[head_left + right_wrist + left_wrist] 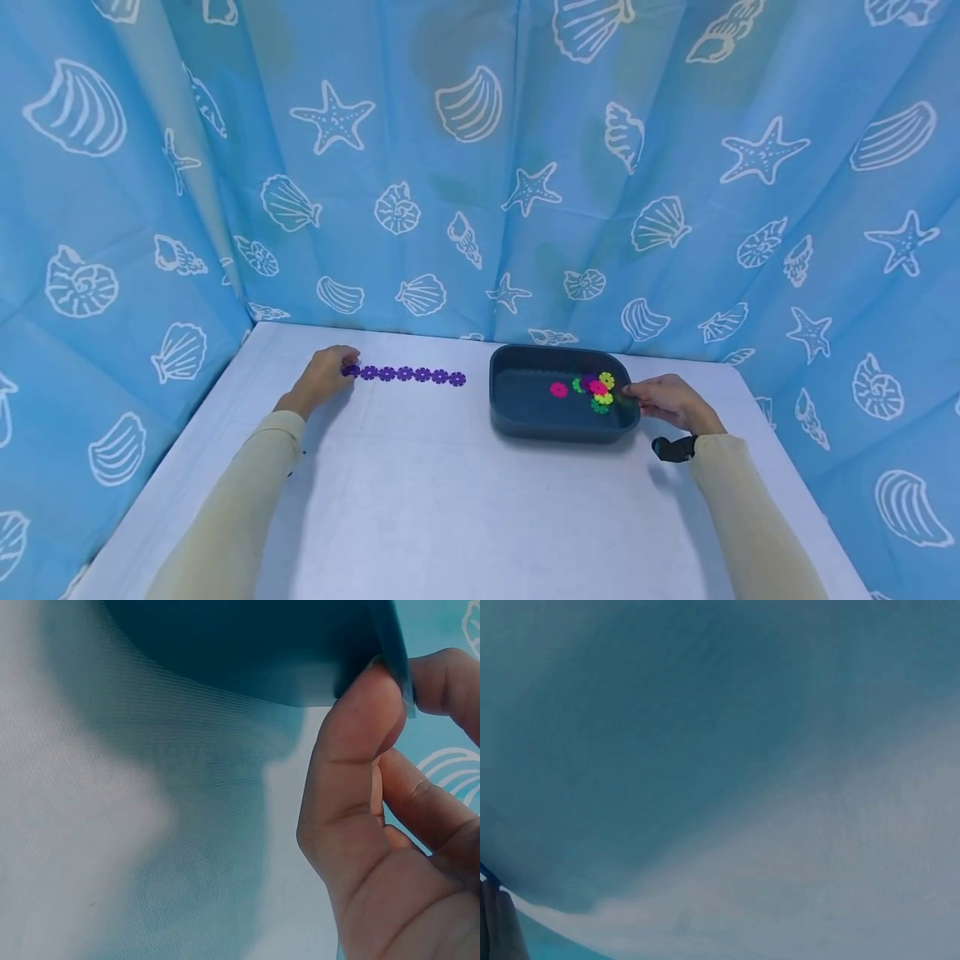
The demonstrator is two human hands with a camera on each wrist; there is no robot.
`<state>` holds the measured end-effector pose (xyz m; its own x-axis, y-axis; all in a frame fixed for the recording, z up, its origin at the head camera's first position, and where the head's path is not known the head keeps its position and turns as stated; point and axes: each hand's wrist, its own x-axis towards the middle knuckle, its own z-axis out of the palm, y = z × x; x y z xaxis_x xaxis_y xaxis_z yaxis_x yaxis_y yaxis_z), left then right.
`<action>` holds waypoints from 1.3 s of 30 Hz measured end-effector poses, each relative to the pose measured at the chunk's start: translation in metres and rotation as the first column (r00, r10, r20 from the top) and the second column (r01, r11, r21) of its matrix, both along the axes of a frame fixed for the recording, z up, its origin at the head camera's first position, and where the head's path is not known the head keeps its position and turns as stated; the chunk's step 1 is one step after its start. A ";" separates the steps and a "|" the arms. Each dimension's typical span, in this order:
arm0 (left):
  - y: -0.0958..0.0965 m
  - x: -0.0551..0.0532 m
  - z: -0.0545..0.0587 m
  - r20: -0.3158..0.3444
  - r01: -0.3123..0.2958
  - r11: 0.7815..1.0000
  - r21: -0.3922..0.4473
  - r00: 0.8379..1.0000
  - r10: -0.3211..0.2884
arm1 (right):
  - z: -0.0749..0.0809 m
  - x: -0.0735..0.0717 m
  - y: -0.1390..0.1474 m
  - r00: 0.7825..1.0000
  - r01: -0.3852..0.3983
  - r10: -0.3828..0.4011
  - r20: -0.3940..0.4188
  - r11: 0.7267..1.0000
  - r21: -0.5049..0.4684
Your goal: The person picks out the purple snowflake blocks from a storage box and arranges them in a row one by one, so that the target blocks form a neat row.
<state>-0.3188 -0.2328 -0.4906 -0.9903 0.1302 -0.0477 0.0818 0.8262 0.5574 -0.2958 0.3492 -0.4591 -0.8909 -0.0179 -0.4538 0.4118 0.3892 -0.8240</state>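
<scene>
Several purple flower-shaped interlocking discs (405, 373) form a straight row at the back left of the table. My left hand (327, 375) pinches the disc at the row's left end; in the left wrist view only its fingertips (502, 922) show, in the lower corner. On the right is a dark blue-grey rectangular bin (525, 425). My right hand (670, 400) grips its right rim between thumb and fingers, as the right wrist view shows with the thumb (352, 742) on the near side. Inside lie loose flower discs (597, 387) in pink, yellow, green and purple, mostly bunched toward the right end.
A white cloth covers the table (450, 517). Blue curtains (465, 192) with white shells and starfish hang behind it and along both sides. A dark band (675, 449) is around the right wrist.
</scene>
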 end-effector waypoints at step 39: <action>0.284 -0.011 0.022 -0.195 0.459 0.884 0.091 0.878 -0.437 | 0.000 0.000 0.001 1.000 0.019 -0.020 0.002 0.998 0.063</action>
